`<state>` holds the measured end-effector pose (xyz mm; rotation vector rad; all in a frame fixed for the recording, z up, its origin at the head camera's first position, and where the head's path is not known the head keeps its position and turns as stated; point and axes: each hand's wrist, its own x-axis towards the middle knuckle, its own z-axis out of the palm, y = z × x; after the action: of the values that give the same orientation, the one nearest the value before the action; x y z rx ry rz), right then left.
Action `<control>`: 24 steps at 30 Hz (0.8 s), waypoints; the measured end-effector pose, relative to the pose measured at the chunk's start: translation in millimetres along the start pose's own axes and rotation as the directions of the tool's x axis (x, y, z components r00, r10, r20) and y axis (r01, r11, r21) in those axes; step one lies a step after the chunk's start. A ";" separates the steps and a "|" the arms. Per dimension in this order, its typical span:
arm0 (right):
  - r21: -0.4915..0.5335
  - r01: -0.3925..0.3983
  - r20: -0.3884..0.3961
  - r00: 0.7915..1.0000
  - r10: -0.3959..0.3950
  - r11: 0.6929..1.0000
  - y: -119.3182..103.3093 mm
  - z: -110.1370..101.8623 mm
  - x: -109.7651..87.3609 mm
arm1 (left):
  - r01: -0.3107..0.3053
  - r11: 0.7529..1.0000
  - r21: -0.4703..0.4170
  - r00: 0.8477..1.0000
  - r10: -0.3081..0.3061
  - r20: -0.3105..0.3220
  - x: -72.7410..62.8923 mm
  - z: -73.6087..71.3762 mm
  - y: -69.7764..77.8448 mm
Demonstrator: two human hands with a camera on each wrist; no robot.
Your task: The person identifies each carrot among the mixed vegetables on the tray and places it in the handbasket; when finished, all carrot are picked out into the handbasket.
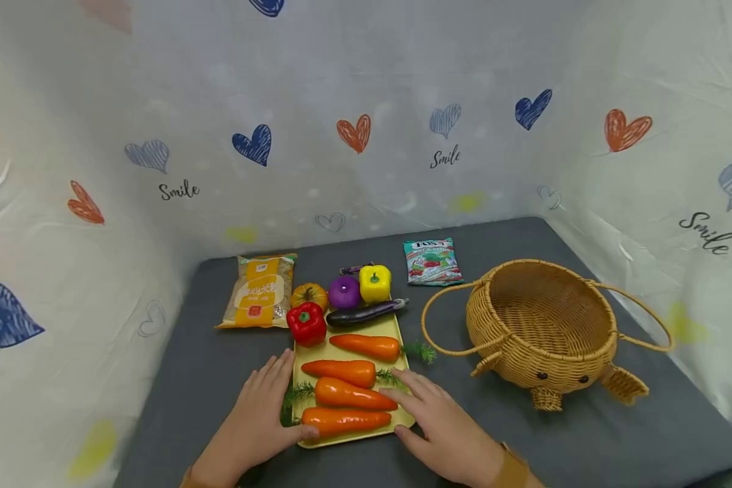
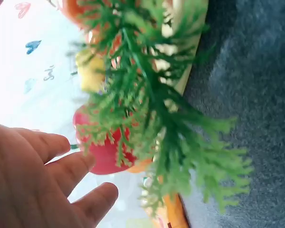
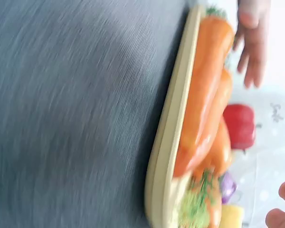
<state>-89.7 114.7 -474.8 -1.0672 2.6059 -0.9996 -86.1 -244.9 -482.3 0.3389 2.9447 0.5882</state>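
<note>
Several orange carrots (image 1: 344,421) with green tops lie across a pale yellow tray (image 1: 311,353). My left hand (image 1: 259,417) is at the tray's left side, fingers extended, thumb by the nearest carrot's end. On the opposite side, my right hand (image 1: 442,434) has its fingers spread over the tray's right edge, close to the carrot tips. Neither hand grips anything. A dark eggplant (image 1: 366,314) and a red bell pepper (image 1: 307,324) are at the tray's far end. Feathery carrot greens (image 2: 152,90) partly cover the left wrist view.
Behind the tray are a yellow bell pepper (image 1: 375,283), a round purple vegetable (image 1: 344,292), a small pumpkin (image 1: 309,295) and a grain bag (image 1: 260,291). A candy packet (image 1: 433,262) lies farther back. At right stands a wicker basket (image 1: 549,339) with two side handles.
</note>
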 end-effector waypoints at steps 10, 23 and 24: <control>-0.009 0.046 0.024 0.999 -0.046 0.999 -3.1 -0.2 11.9 | 0.043 0.997 -0.059 0.999 -0.043 -0.007 10.1 -6.3 -4.9; -0.033 0.110 0.094 0.990 -0.106 0.993 13.5 -27.4 83.0 | 0.046 0.989 -0.142 0.998 -0.040 0.041 32.9 -9.2 -3.5; -0.009 0.107 0.101 0.989 -0.106 0.994 14.8 -28.4 85.7 | 0.056 0.986 -0.160 0.998 -0.051 0.036 31.6 -9.9 -5.0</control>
<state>-171.6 79.9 -453.5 -1.2382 2.5038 -0.9242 -119.1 -245.3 -477.5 0.2491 2.8419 0.7986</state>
